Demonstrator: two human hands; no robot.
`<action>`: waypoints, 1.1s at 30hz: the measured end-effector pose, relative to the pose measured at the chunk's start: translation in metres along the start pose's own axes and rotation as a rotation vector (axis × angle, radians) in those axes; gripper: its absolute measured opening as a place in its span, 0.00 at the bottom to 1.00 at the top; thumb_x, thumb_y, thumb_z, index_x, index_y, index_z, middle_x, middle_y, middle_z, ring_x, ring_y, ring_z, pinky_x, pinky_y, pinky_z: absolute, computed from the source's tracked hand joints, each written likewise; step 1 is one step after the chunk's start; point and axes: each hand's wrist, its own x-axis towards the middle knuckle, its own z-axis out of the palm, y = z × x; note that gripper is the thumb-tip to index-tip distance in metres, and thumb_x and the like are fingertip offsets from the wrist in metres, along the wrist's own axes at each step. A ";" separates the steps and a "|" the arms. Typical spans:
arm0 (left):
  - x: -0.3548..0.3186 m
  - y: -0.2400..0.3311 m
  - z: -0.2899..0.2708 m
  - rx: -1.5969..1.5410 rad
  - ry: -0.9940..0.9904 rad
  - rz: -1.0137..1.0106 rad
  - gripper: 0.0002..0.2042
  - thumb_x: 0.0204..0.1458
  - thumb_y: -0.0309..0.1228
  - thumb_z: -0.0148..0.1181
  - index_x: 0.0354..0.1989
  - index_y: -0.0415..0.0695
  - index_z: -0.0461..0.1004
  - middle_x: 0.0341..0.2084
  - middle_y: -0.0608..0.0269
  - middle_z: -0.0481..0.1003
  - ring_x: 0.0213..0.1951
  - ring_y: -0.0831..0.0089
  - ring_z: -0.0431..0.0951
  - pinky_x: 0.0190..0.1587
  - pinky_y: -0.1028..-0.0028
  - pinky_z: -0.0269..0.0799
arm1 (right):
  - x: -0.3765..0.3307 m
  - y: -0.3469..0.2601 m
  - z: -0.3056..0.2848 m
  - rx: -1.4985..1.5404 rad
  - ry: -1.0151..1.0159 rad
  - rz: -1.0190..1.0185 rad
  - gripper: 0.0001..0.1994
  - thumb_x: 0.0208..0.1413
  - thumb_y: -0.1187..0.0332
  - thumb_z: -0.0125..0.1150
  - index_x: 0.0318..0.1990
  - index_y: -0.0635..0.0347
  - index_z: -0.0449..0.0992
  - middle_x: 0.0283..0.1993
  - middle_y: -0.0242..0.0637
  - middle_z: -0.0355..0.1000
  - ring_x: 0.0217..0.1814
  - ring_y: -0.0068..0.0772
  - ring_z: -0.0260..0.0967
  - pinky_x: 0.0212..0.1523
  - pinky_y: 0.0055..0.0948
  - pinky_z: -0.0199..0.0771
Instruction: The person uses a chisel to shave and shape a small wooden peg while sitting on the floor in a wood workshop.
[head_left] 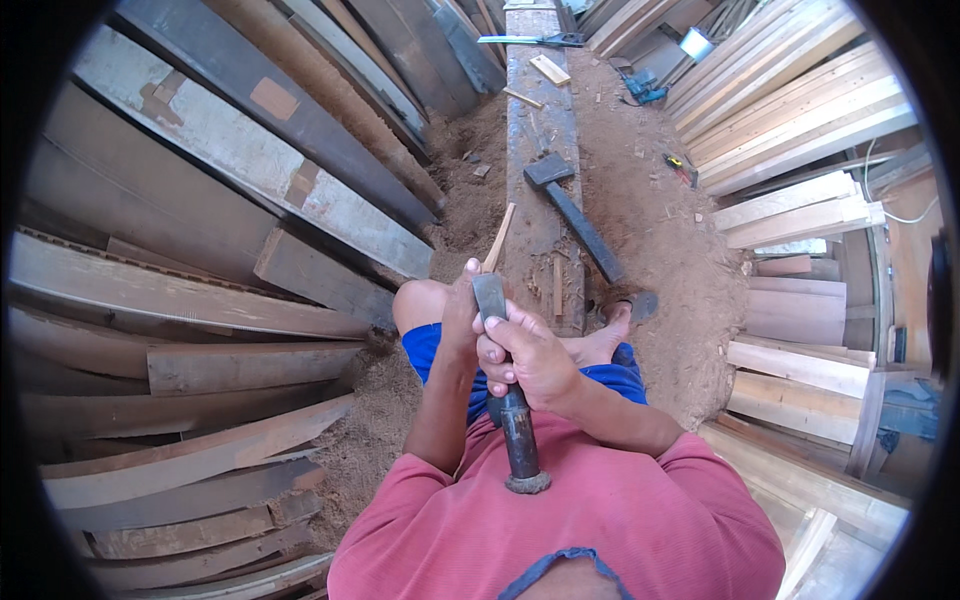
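The right hand (pixel 528 352) clamps a dark-handled, grey steel chisel (pixel 519 438) — the left hand (pixel 461 305) grips a slim, tan wooden stick (pixel 498 240).

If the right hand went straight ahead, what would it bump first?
Past the chisel it holds, the right hand would probably meet the left hand first, though depth is unclear.

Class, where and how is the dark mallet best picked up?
Best, I'd judge, by the near half of the straight handle, coming from the person's right: it slants that way, its end appears to jut past the edge of the plank, and the blocky head lies at the far end.
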 end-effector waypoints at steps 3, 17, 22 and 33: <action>-0.013 0.008 0.000 0.220 -0.018 -0.022 0.25 0.67 0.51 0.33 0.28 0.45 0.67 0.18 0.72 0.65 0.24 0.82 0.63 0.26 0.78 0.61 | -0.011 0.000 0.004 -0.041 -0.017 0.020 0.06 0.66 0.65 0.44 0.42 0.55 0.64 0.23 0.24 0.57 0.16 0.13 0.51 0.19 0.22 0.63; -0.099 -0.045 0.004 0.147 -0.092 -0.080 0.26 0.66 0.51 0.34 0.22 0.44 0.62 0.13 0.69 0.59 0.17 0.80 0.55 0.21 0.75 0.52 | -0.037 -0.048 -0.039 -0.291 0.210 -0.499 0.08 0.65 0.65 0.46 0.40 0.59 0.65 0.20 0.27 0.59 0.14 0.14 0.52 0.15 0.19 0.60; -0.060 -0.030 0.013 0.215 -0.097 0.095 0.18 0.66 0.44 0.43 0.27 0.44 0.66 0.18 0.69 0.65 0.20 0.83 0.60 0.24 0.80 0.57 | -0.009 -0.041 -0.058 -0.436 0.249 -0.385 0.09 0.60 0.63 0.59 0.39 0.58 0.69 0.22 0.25 0.65 0.16 0.09 0.56 0.15 0.15 0.60; -0.050 -0.024 0.014 0.334 -0.256 0.064 0.15 0.66 0.41 0.44 0.35 0.42 0.70 0.19 0.72 0.64 0.22 0.85 0.61 0.24 0.83 0.56 | -0.005 -0.040 -0.078 -0.647 0.376 -0.533 0.06 0.58 0.68 0.58 0.33 0.59 0.72 0.24 0.20 0.64 0.24 0.09 0.56 0.22 0.17 0.58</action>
